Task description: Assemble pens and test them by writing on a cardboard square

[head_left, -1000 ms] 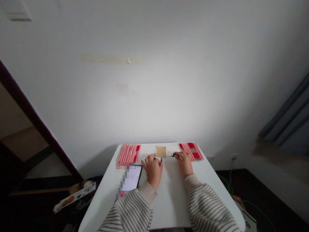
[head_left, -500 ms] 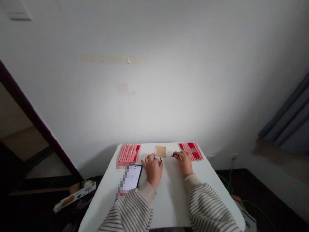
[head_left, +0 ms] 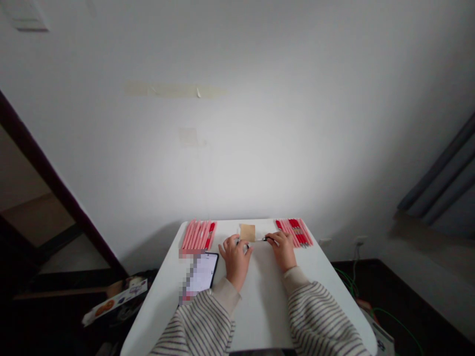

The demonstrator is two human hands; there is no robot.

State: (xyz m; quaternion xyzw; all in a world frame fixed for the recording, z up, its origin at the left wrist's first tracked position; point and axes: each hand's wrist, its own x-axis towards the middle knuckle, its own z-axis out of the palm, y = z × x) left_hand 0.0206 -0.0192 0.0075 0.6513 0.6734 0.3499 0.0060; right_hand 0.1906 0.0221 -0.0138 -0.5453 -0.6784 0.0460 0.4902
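Observation:
My right hand [head_left: 285, 251] pinches a slim black pen-like rod [head_left: 264, 239], its thin pale end pointing left. Facing it, my left hand [head_left: 236, 259] is curled with thumb and fingertips drawn together around a small dark piece [head_left: 243, 243], mostly covered by the fingers; its kind cannot be made out. Just beyond both hands lies a square tan paper pad [head_left: 247, 232], close to the left fingertips. Both hands rest low over the white table [head_left: 263, 306].
A row of pink and red pens [head_left: 198, 235] lies at the back left, another similar row of pens [head_left: 295, 232] at the back right. A phone [head_left: 202, 274], partly blurred out, lies left of my left hand. The wall [head_left: 237, 168] rises behind the table.
My left thumb and fingers have shifted slightly to the right around the small dark piece. My right hand and the rod have barely moved.

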